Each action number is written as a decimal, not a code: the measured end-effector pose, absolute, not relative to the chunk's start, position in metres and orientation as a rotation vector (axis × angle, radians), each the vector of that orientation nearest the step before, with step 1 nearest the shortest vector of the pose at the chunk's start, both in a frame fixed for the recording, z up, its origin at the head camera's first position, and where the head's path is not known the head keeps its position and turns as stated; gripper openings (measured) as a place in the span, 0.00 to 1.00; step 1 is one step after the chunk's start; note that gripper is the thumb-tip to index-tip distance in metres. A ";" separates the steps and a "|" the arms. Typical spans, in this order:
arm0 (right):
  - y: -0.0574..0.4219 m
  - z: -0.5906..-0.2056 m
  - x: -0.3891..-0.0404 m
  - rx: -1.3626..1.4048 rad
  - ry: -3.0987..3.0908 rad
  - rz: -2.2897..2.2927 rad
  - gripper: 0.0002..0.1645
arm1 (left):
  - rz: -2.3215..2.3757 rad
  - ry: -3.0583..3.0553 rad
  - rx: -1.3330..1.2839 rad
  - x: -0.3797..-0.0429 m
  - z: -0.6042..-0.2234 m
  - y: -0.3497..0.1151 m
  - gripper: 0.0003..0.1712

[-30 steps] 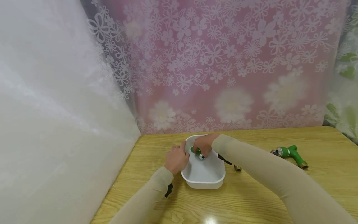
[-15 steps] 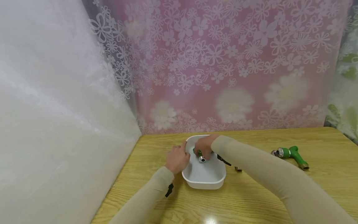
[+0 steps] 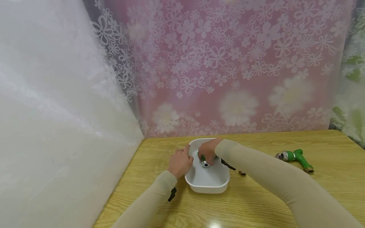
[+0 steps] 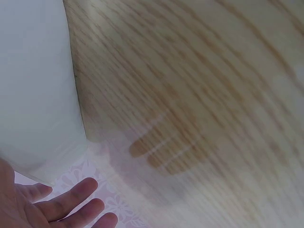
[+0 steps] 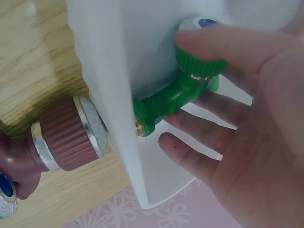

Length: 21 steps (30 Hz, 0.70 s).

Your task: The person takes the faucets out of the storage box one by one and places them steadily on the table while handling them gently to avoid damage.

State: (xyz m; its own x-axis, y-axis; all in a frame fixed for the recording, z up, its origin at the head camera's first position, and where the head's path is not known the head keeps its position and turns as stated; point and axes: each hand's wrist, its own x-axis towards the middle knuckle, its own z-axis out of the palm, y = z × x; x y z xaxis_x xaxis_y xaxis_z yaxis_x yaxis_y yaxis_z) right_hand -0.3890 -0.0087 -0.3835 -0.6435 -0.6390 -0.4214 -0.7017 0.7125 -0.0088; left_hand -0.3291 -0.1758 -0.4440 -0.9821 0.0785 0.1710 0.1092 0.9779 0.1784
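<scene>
In the head view a white basin [image 3: 208,189] stands on the table. My left hand [image 3: 180,162] holds its left rim, thumb on the inner side; in the left wrist view the other fingers [image 4: 71,199] spread loosely outside the wall. Inside the basin my right hand [image 3: 208,151] grips a green water tap [image 5: 173,97]. Its chrome-tipped end faces me in the head view. The right wrist view shows the thumb on the tap's ribbed knob [image 5: 199,59] and the other fingers beneath its body. Most of that tap is hidden by the hand in the head view.
Beside the basin's right wall lies a brown tap [image 5: 66,135], mostly covered by the right sleeve in the head view. Farther right on the wooden table [image 3: 256,202] lies another green tap [image 3: 297,157]. A pink flowered curtain [image 3: 228,63] hangs behind, a white sheet [image 3: 57,126] at left.
Within the basin the green tap's chrome end has shifted slightly toward me and turned more to face me. My right hand has moved slightly with it; my left hand stays put.
</scene>
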 end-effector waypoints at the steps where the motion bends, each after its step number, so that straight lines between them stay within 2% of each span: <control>1: -0.008 -0.383 -0.389 -1.029 2.526 0.214 0.29 | -0.285 -2.960 -0.146 -0.329 -0.444 -0.176 0.31; 9: -0.006 -0.375 -0.386 -1.023 2.519 0.138 0.25 | -0.331 -2.981 -0.135 -0.330 -0.445 -0.177 0.33; 21: 0.001 -0.367 -0.382 -1.071 2.473 0.054 0.25 | -0.238 -2.969 -0.189 -0.332 -0.440 -0.174 0.32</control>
